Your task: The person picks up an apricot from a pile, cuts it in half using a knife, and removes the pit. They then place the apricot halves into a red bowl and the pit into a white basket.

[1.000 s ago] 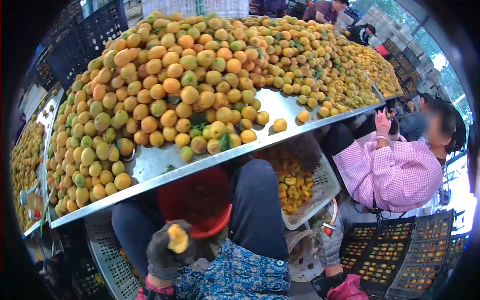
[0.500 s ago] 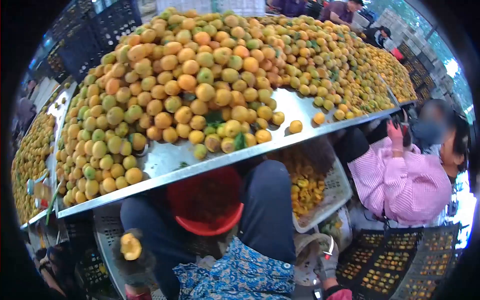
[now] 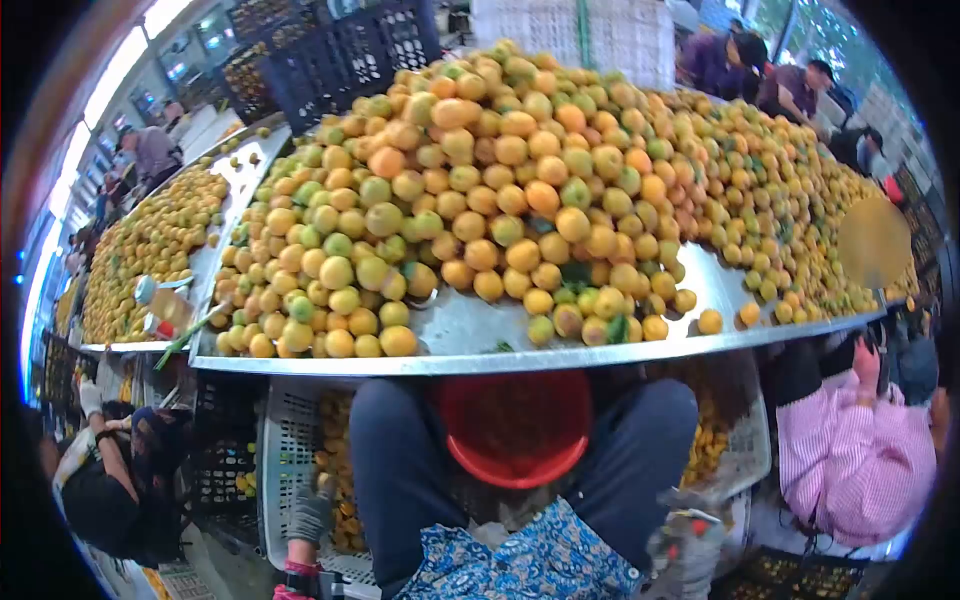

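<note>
My left hand (image 3: 311, 515), in a dark grey glove, reaches over a white crate (image 3: 277, 440) beside my left leg. Its fingers stretch toward the cut apricots (image 3: 343, 505) inside; a small yellow patch shows at the fingertips, and I see no whole piece in the grip. By my right thigh, my right hand (image 3: 688, 550) wears a pale, dirty glove and is blurred. It is closed on a small knife (image 3: 699, 517), with a bright blade and a bit of red showing. Between my knees sits a red bucket (image 3: 520, 455), its contents dark.
A large heap of whole apricots (image 3: 500, 200) covers the metal table (image 3: 470, 362) before me. Another white crate (image 3: 755, 430) with cut apricots stands right. A person in pink checks (image 3: 855, 455) sits to the right, another person (image 3: 125, 480) to the left. Dark trays (image 3: 800, 575) lie lower right.
My left hand has moved forward to the left crate, and the cut apricot it held no longer shows in it. My view has swung left. The right hand keeps the knife.
</note>
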A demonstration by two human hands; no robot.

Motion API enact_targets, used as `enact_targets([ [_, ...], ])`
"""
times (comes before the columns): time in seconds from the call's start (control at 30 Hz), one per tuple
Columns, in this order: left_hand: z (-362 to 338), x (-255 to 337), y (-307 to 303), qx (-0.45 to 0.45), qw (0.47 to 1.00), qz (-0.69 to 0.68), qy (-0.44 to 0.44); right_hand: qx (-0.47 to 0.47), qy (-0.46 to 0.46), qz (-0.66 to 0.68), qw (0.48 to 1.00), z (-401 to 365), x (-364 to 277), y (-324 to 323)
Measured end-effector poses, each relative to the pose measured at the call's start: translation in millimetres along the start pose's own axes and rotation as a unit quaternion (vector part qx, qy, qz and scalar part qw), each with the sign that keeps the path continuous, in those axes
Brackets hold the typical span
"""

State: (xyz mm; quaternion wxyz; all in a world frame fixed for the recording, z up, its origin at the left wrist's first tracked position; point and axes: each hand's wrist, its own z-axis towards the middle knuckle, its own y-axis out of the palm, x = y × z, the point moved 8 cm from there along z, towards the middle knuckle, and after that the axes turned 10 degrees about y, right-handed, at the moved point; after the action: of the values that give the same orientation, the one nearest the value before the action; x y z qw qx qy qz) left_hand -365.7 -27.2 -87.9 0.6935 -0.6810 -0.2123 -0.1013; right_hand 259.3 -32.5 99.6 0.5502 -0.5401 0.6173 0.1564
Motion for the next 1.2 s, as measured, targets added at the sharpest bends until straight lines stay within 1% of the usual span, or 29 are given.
enact_targets([
  [0.03, -5, -14, 10, 0.025, 0.996, 0.085, -0.029, -0.045, -0.005, -0.003, 0.999, 6, -16, 22],
  [0.07, 0, 9, -4, 0.039, 0.995, 0.081, -0.035, -0.081, -0.009, -0.008, 0.997, 11, -28, 42],
  [0.1, 7, 51, -26, 0.000, 0.995, 0.017, -0.098, -0.111, -0.008, -0.012, 0.994, 16, -39, 59],
  [0.13, 15, 83, -40, -0.040, 0.986, -0.048, -0.157, -0.118, -0.019, -0.013, 0.993, 21, -46, 68],
  [0.17, 29, 101, -52, -0.028, 0.985, -0.051, -0.162, -0.146, -0.004, -0.018, 0.989, 27, -47, 81],
  [0.2, 47, 127, -63, 0.009, 0.987, -0.138, -0.086, -0.176, 0.011, -0.024, 0.984, 32, -48, 94],
  [0.23, 65, 155, -77, 0.045, 0.975, -0.219, -0.007, -0.183, 0.003, -0.024, 0.983, 35, -53, 101],
  [0.27, 85, 188, -93, 0.093, 0.966, -0.235, 0.059, -0.198, -0.020, -0.033, 0.980, 36, -61, 108],
  [0.3, 105, 214, -100, 0.095, 0.953, -0.284, 0.054, -0.211, -0.044, -0.040, 0.976, 36, -69, 115],
  [0.33, 123, 236, -104, 0.096, 0.937, -0.332, 0.051, -0.228, -0.065, 0.051, 0.970, 32, -80, 117],
  [0.37, 143, 254, -102, 0.102, 0.940, -0.313, 0.087, -0.247, -0.043, 0.050, 0.967, 32, -85, 123],
  [0.4, 166, 270, -96, 0.107, 0.942, -0.292, 0.123, -0.237, -0.058, 0.022, 0.969, 35, -85, 130],
  [0.43, 185, 298, -97, 0.149, 0.948, -0.217, 0.179, -0.226, -0.073, -0.005, 0.971, 39, -79, 134],
  [0.47, 210, 316, -82, 0.099, 0.919, -0.312, 0.218, -0.240, -0.094, -0.010, 0.966, 42, -72, 141],
  [0.5, 226, 345, -80, 0.124, 0.919, -0.188, 0.324, -0.253, -0.112, -0.015, 0.961, 47, -67, 148],
  [0.53, 243, 375, -76, 0.083, 0.932, -0.074, 0.345, -0.303, -0.055, -0.009, 0.952, 47, -70, 156],
  [0.57, 257, 391, -62, 0.102, 0.917, -0.031, 0.385, -0.302, -0.067, -0.044, 0.950, 46, -83, 156],
  [0.63, 278, 424, -35, 0.101, 0.887, 0.061, 0.447, -0.285, -0.077, -0.047, 0.954, 56, -73, 155],
  [0.67, 292, 430, -23, 0.100, 0.886, 0.062, 0.449, -0.285, -0.077, -0.044, 0.955, 59, -72, 156],
  [0.73, 313, 436, 13, 0.025, 0.872, 0.187, 0.451, -0.229, -0.073, 0.008, 0.971, 66, -74, 146],
  [0.77, 315, 436, 19, 0.021, 0.872, 0.187, 0.451, -0.229, -0.070, 0.008, 0.971, 68, -74, 142],
  [0.83, 315, 435, 29, 0.045, 0.852, 0.268, 0.447, -0.293, 0.050, 0.047, 0.954, 70, -61, 143],
  [0.87, 322, 429, 31, 0.025, 0.872, 0.247, 0.421, -0.292, 0.054, 0.047, 0.954, 70, -59, 142],
  [0.97, 312, 438, 15, 0.055, 0.856, 0.253, 0.446, -0.273, 0.023, 0.067, 0.959, 69, -62, 137],
  [1.0, 310, 437, 14, 0.007, 0.866, 0.267, 0.423, -0.277, 0.030, 0.060, 0.959, 68, -61, 137],
  [1.03, 310, 433, 16, 0.008, 0.865, 0.268, 0.425, -0.280, 0.038, 0.055, 0.958, 68, -60, 138],
  [1.1, 310, 419, 18, 0.031, 0.887, 0.198, 0.417, -0.270, 0.041, 0.066, 0.960, 68, -63, 135],
  [1.13, 306, 421, 12, 0.030, 0.886, 0.198, 0.418, -0.261, 0.045, 0.073, 0.961, 67, -62, 132],
  [1.2, 308, 416, -9, 0.019, 0.926, 0.112, 0.361, -0.256, 0.048, 0.096, 0.961, 69, -55, 129],
])
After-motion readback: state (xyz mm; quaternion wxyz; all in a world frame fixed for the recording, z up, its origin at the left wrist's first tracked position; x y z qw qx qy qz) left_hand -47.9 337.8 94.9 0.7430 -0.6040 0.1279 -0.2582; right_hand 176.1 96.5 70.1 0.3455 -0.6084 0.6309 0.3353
